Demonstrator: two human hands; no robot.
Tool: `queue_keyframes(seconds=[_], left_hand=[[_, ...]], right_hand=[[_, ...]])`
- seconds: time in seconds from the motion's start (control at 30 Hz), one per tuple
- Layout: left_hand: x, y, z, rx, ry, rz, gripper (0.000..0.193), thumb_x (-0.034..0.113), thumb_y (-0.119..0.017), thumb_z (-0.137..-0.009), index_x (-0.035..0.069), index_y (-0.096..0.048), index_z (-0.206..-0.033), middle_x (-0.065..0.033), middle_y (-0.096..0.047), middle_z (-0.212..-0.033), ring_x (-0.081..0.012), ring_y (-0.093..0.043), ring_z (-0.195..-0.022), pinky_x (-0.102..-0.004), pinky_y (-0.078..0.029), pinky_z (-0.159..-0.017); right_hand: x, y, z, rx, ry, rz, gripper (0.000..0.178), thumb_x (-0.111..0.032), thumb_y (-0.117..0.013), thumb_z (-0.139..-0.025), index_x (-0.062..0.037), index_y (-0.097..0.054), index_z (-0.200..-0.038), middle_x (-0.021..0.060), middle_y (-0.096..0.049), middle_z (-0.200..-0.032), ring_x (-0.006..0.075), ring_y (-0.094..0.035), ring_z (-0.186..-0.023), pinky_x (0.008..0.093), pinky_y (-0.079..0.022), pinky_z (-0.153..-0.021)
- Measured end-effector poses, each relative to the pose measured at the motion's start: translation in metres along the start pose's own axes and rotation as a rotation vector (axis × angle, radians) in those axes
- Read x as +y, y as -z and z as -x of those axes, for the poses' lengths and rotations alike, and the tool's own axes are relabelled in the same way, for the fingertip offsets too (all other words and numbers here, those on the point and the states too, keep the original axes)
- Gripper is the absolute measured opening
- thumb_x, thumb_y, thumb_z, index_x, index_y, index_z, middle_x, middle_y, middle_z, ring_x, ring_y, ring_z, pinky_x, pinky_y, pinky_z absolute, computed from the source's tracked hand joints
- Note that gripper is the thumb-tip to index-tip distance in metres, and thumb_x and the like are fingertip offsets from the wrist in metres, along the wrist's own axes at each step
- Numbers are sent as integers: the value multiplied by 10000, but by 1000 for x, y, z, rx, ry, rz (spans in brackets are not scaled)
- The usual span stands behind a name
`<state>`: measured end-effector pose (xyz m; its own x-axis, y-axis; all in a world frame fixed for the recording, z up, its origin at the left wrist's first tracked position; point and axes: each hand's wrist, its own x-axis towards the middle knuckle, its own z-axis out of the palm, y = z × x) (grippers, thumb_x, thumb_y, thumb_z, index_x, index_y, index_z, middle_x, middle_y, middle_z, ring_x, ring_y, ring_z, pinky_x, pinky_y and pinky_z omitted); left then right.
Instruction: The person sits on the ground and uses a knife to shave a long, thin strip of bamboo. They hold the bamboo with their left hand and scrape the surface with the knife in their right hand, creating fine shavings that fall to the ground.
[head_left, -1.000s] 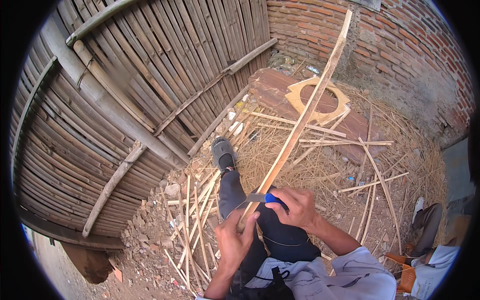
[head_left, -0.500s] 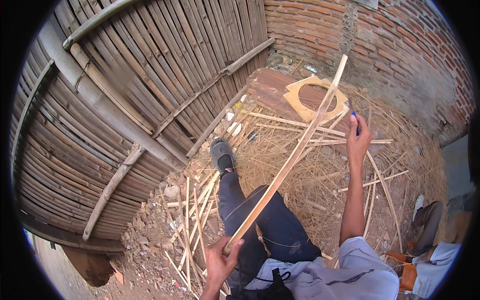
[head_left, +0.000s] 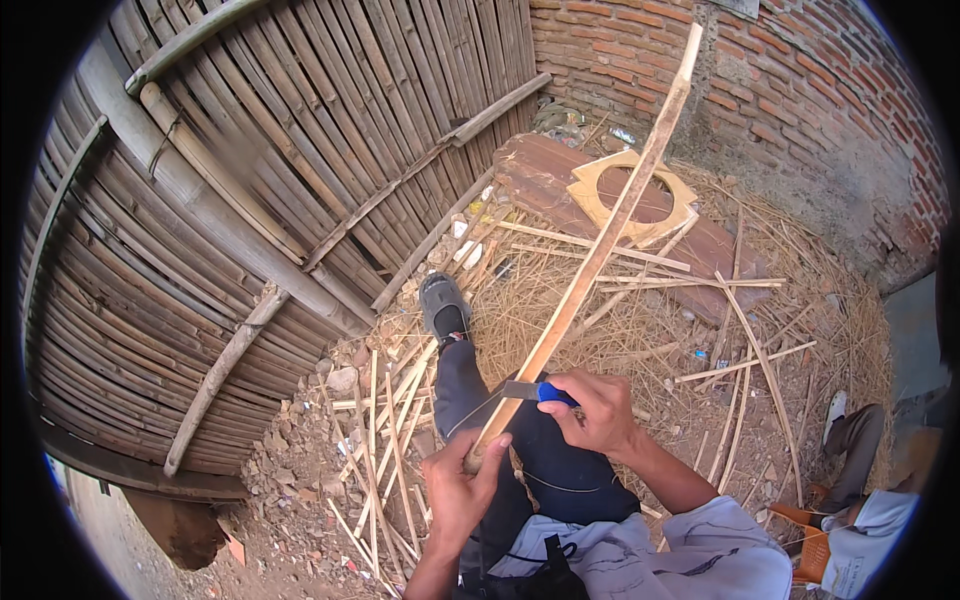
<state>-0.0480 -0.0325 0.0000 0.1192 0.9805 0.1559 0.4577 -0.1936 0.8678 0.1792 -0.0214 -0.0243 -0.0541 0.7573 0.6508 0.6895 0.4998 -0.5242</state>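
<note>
A long bamboo strip [head_left: 600,255] slants up and away to the right from above my lap. My left hand [head_left: 462,490] is wrapped round its near end, the thumb lying along it. In my right hand [head_left: 600,413] is a blue-handled knife [head_left: 523,390], gripped in a closed fist. Its flat grey blade lies across the strip just beyond my left hand, seemingly touching it. My fingers hide part of the handle.
Cut strips [head_left: 390,450] litter the stony ground beside my legs. Ahead, a pale frame with a round hole [head_left: 590,200] rests on a brown board [head_left: 530,165] among shavings. A bamboo wall [head_left: 250,180] and brick wall [head_left: 780,90] enclose the spot. Another person's leg [head_left: 856,440] shows at right.
My right hand has come back from the strip's far side to near my left hand, bringing the knife onto the strip. The strip's far end has risen.
</note>
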Motion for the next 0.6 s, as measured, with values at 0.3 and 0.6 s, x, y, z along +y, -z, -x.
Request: queue_keyframes(seconds=[0.3, 0.6], left_hand=[[9, -3, 0, 23, -54, -7, 218, 180, -861, -937, -20, -776, -950, -31, -540, -599, -75, -442, -555, -290, -347, -504], [4, 9, 7, -22, -2, 15, 205, 163, -852, -941, -26, -775, -946, -3, -552, -597, -63, -451, -549, -279, -326, -503]], right_hand=[[2, 1, -4, 31, 82, 103, 302, -366, -753, -996, -67, -730, -1031, 70, -746, -857, 250, -737, -669, 358, -549, -547], [22, 15, -22, 185, 88, 233, 295, -343, -766, -996, -51, -745, -1021, 86, -755, -831, 229, -721, -624, 345, -538, -532]])
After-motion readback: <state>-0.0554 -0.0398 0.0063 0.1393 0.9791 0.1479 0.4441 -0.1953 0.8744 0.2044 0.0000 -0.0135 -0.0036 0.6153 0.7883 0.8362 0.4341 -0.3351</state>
